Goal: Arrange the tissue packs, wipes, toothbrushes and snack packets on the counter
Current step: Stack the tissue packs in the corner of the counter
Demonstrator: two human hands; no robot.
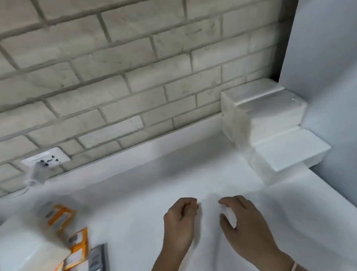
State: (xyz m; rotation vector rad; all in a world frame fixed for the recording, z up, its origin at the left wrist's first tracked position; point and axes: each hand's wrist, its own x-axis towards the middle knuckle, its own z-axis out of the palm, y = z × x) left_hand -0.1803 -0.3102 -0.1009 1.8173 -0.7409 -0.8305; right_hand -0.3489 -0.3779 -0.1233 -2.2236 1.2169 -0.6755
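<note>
We hold our left hand (181, 218) loosely curled and our right hand (241, 219) half open, both empty, over the bare counter (136, 207). The orange toothbrush packs (75, 254) lie to their left; stacked tissue packs (267, 120) sit far right, against the brick wall (120, 64).

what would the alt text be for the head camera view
Two empty hands, left hand and right hand, hover over a white counter. White tissue packs sit stacked in the far right corner; another tissue pack lies on orange packets at left.
</note>
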